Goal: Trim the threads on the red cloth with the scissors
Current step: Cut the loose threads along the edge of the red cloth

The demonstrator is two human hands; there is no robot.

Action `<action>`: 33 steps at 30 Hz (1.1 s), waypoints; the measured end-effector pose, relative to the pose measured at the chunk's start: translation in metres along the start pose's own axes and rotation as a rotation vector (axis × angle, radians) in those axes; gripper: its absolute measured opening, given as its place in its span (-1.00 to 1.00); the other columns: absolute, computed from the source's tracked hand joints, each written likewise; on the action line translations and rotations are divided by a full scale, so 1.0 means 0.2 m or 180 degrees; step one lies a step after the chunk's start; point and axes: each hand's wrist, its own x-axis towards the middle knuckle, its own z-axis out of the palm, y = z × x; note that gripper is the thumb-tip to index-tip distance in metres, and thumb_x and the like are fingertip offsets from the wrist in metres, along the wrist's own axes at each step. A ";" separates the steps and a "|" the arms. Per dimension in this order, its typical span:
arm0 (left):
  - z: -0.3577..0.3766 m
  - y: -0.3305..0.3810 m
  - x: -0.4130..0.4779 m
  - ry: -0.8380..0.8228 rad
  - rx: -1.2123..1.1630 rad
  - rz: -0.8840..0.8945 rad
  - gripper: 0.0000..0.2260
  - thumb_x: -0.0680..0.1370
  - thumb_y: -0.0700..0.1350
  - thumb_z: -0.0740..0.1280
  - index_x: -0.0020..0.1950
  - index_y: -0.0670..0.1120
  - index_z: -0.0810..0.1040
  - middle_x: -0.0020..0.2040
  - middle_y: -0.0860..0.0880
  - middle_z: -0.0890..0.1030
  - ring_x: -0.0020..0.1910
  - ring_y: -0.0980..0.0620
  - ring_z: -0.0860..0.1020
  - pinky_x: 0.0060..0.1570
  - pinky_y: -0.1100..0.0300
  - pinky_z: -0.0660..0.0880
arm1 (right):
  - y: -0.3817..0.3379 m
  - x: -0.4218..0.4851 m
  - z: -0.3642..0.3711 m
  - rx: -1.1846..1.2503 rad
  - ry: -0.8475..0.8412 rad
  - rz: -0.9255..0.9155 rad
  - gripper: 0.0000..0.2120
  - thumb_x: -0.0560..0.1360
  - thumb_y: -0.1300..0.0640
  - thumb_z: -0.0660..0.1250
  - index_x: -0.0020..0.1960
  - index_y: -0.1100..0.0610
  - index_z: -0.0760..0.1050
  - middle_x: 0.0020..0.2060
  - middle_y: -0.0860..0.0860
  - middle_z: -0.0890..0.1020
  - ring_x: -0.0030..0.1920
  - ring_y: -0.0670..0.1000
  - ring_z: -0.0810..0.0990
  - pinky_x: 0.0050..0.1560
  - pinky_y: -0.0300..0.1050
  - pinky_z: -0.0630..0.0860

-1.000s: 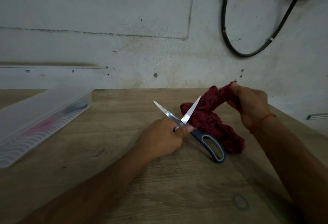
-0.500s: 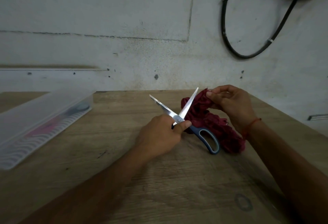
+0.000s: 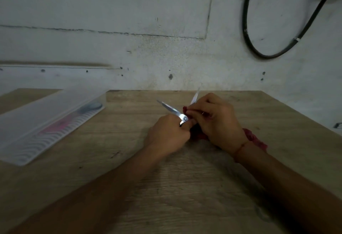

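Wooden table against stained wall. Left hand grips scissors by handle, blades spread in V toward 12 o'clock, as half second earlier. Right hand has dropped from 2 o'clock of pivot onto it, pinching edge of red cloth between blades. Rest of cloth bunched under wrist at 4 o'clock. Judgement: thread presented for cut, blades not yet closed.

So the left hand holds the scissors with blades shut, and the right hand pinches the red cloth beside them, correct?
No, the head view shows the blades of the scissors spread open, not shut. The left hand does hold them, and the right hand pinches the red cloth beside them.
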 end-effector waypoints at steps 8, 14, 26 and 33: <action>-0.02 0.00 -0.01 -0.0088 0.0068 -0.0076 -0.71 0.62 0.00 0.24 -0.30 -0.01 0.49 -0.36 0.01 0.54 -0.36 0.03 0.52 -0.32 0.12 0.43 | -0.02 0.01 -0.06 -0.0187 -0.0889 -0.0126 -0.74 0.58 0.11 0.30 0.24 0.02 0.61 0.01 -0.06 0.53 -0.06 -0.12 0.51 -0.03 -0.28 0.48; -0.01 0.00 -0.01 -0.0050 0.0083 -0.0012 -0.63 0.62 0.12 0.26 -0.33 -0.01 0.47 -0.43 0.04 0.49 -0.45 0.07 0.46 -0.43 0.20 0.26 | 0.00 0.02 -0.05 -0.0067 -0.0314 -0.0089 -0.82 0.50 0.23 0.42 0.09 0.14 0.65 -0.07 0.03 0.64 -0.09 -0.06 0.58 0.00 -0.32 0.50; -0.01 -0.03 0.01 -0.0075 -0.0032 -0.0027 -0.56 0.60 0.18 0.27 -0.38 -0.04 0.46 -0.47 0.02 0.46 -0.53 0.10 0.38 -0.44 0.20 0.27 | 0.04 0.01 -0.05 -0.0176 -0.0574 -0.0328 -0.79 0.54 0.17 0.39 0.16 0.12 0.66 -0.06 0.02 0.59 -0.15 -0.02 0.57 -0.15 -0.13 0.57; 0.00 -0.04 0.02 -0.0108 -0.0136 0.0047 -0.51 0.59 0.20 0.27 -0.32 -0.17 0.53 -0.47 -0.05 0.48 -0.53 0.04 0.41 -0.40 0.11 0.37 | 0.07 0.01 -0.06 -0.0741 -0.0490 -0.0458 -0.67 0.54 0.13 0.19 0.19 0.12 0.64 -0.10 0.14 0.56 -0.19 0.08 0.52 -0.31 -0.06 0.52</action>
